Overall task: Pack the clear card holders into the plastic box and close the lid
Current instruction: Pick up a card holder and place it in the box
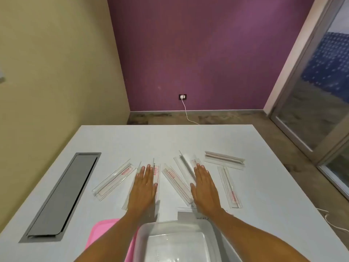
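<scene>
Several clear card holders lie spread across the white table (188, 140). One card holder (114, 179) is at the left, one (176, 182) lies between my hands, one (229, 187) at the right, and one (224, 159) at the back right. My left hand (144, 188) lies flat, fingers together, over a holder. My right hand (204, 188) lies flat on another. Neither hand grips anything. The clear plastic box (140, 235) stands open and empty at the near edge, between my forearms. Its pink lid (98, 231) lies to the left of it, partly under my left arm.
A grey cable hatch (62, 197) is set into the table at the left. A sheet of paper (186, 214) lies just behind the box. A white cable (332, 222) hangs by the table's right edge. A glass door stands to the right.
</scene>
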